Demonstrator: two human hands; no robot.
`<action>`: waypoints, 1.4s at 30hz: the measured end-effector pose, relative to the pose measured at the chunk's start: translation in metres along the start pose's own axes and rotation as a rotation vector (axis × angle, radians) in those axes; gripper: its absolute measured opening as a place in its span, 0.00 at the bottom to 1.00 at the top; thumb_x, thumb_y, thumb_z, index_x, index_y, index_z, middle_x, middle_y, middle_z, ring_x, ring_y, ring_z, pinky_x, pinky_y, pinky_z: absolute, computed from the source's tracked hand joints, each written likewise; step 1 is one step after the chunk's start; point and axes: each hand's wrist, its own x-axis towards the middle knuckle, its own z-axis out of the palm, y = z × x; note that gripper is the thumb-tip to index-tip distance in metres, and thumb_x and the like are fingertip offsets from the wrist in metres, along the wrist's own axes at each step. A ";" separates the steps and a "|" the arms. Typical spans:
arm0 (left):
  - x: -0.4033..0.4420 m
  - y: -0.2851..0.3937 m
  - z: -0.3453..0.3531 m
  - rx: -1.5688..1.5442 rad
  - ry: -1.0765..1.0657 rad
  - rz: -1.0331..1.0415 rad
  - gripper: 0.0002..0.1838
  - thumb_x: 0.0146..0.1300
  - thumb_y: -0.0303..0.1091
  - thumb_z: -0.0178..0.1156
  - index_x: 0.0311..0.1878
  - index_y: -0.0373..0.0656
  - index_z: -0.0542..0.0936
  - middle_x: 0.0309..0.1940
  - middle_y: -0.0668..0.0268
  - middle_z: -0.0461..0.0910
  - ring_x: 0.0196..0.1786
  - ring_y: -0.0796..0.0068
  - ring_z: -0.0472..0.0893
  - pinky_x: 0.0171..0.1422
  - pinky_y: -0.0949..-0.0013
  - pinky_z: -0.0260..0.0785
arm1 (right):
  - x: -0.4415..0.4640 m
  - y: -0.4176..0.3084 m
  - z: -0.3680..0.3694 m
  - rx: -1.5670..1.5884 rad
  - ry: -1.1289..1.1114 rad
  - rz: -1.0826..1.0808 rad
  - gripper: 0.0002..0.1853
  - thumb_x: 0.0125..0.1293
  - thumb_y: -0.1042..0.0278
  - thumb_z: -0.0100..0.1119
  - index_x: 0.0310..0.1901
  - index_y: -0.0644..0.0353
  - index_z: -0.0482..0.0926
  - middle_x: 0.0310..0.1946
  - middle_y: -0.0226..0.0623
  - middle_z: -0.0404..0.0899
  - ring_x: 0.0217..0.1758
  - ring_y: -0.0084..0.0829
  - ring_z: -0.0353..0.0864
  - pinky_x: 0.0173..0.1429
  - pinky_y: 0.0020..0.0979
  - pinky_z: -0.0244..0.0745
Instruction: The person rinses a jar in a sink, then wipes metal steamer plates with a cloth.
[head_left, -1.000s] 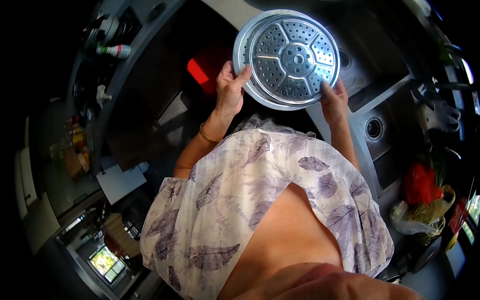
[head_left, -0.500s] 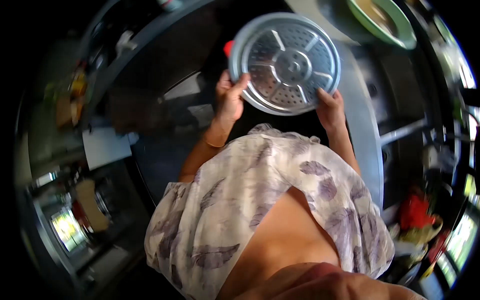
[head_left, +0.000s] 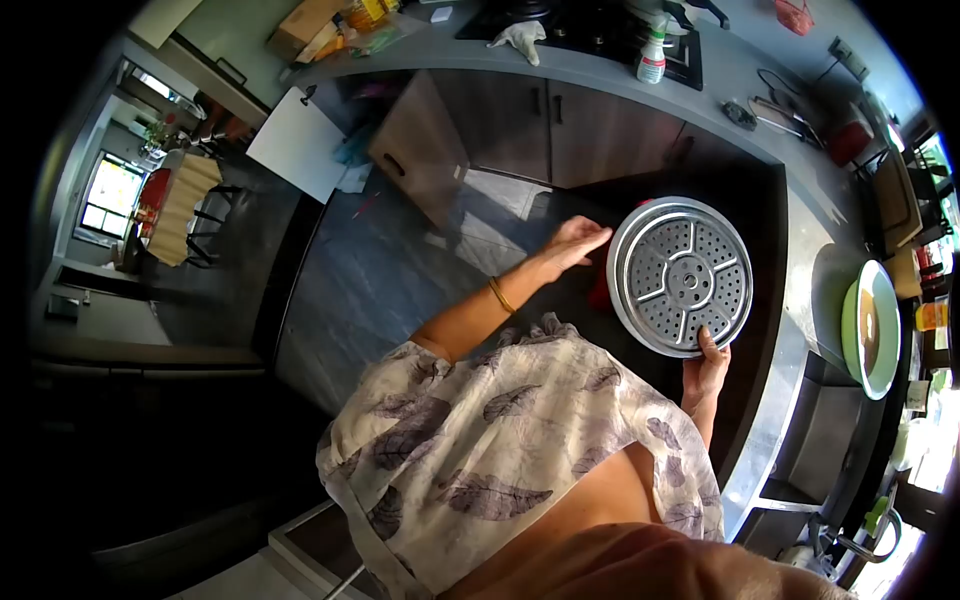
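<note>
Wearing leaf-print top (head_left: 500, 430), btm centre, w/ gold-coloured bracelet (head_left: 501, 295) on L wrist. Gripping perforated metal tray (head_left: 665, 262) by lower rim w/ R hand (head_left: 708, 372), thumb on top — tray right of centre. Holding L hand (head_left: 573, 247) apart from R hand, fingers loosely bent, at tray's left rim; can't tell if touching. Past these, green bowl (head_left: 851, 330) nr sink (head_left: 815, 420), right side; open cabinet door (head_left: 412, 150), upper centre; spray bottle (head_left: 652, 60) by stove (head_left: 572, 25) on bench (head_left: 425, 45), top of frame — farthest off, bright window (head_left: 112, 198), left.
</note>
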 end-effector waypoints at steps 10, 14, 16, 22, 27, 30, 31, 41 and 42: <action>0.075 -0.062 -0.134 1.015 0.322 0.124 0.34 0.55 0.55 0.56 0.59 0.38 0.71 0.56 0.49 0.72 0.59 0.54 0.71 0.63 0.62 0.62 | 0.020 -0.005 -0.018 -0.092 0.048 -0.048 0.16 0.59 0.76 0.53 0.51 0.66 0.72 0.43 0.39 0.78 0.44 0.34 0.78 0.52 0.36 0.73; 0.133 -0.016 -0.158 0.998 0.352 0.100 0.34 0.58 0.56 0.53 0.61 0.42 0.68 0.57 0.50 0.71 0.60 0.54 0.70 0.64 0.63 0.62 | 0.035 -0.008 -0.031 -0.008 0.096 -0.037 0.18 0.60 0.70 0.52 0.51 0.67 0.72 0.44 0.40 0.78 0.46 0.35 0.79 0.52 0.38 0.73; 0.179 0.001 -0.179 0.958 0.367 0.150 0.33 0.60 0.55 0.51 0.61 0.39 0.68 0.58 0.51 0.70 0.62 0.55 0.69 0.65 0.62 0.60 | 0.032 -0.011 -0.024 0.007 0.174 -0.045 0.16 0.62 0.70 0.51 0.50 0.67 0.73 0.44 0.40 0.79 0.45 0.34 0.80 0.50 0.37 0.75; 0.327 0.073 -0.246 0.921 0.456 0.167 0.33 0.61 0.54 0.51 0.61 0.38 0.68 0.59 0.50 0.69 0.63 0.56 0.68 0.65 0.62 0.60 | 0.031 0.009 -0.050 -0.040 0.391 -0.162 0.15 0.62 0.72 0.51 0.49 0.68 0.73 0.43 0.41 0.79 0.44 0.33 0.80 0.48 0.34 0.76; 0.452 0.138 -0.307 0.968 0.444 0.099 0.31 0.62 0.52 0.47 0.59 0.35 0.69 0.60 0.45 0.67 0.63 0.53 0.67 0.67 0.60 0.58 | 0.028 0.036 -0.011 -0.093 0.628 -0.288 0.17 0.59 0.79 0.54 0.51 0.67 0.72 0.44 0.41 0.78 0.44 0.35 0.80 0.48 0.34 0.78; 0.528 0.138 -0.341 0.997 0.696 0.294 0.30 0.63 0.46 0.47 0.62 0.33 0.64 0.62 0.46 0.64 0.65 0.53 0.65 0.68 0.59 0.56 | 0.026 0.041 0.032 -0.053 0.725 -0.289 0.18 0.58 0.79 0.56 0.51 0.67 0.72 0.45 0.42 0.78 0.45 0.34 0.80 0.48 0.34 0.78; 0.512 0.158 -0.330 0.974 0.663 0.311 0.29 0.61 0.41 0.49 0.62 0.33 0.62 0.60 0.46 0.67 0.64 0.54 0.66 0.68 0.59 0.56 | 0.025 0.040 0.048 -0.025 0.769 -0.292 0.18 0.58 0.79 0.56 0.51 0.67 0.72 0.45 0.42 0.78 0.45 0.34 0.80 0.48 0.34 0.78; 0.540 0.148 -0.313 0.928 0.801 0.178 0.28 0.47 0.48 0.61 0.39 0.26 0.78 0.38 0.44 0.80 0.42 0.45 0.80 0.51 0.52 0.70 | 0.014 0.029 0.084 0.228 0.981 -0.302 0.12 0.49 0.79 0.52 0.38 0.66 0.74 0.33 0.42 0.79 0.33 0.34 0.81 0.43 0.36 0.79; 0.486 0.151 -0.269 1.016 0.793 0.290 0.28 0.48 0.49 0.59 0.39 0.27 0.78 0.37 0.44 0.80 0.42 0.45 0.80 0.48 0.51 0.70 | 0.016 0.038 0.087 0.263 0.976 -0.340 0.11 0.49 0.80 0.51 0.37 0.67 0.74 0.32 0.42 0.79 0.33 0.35 0.80 0.43 0.37 0.79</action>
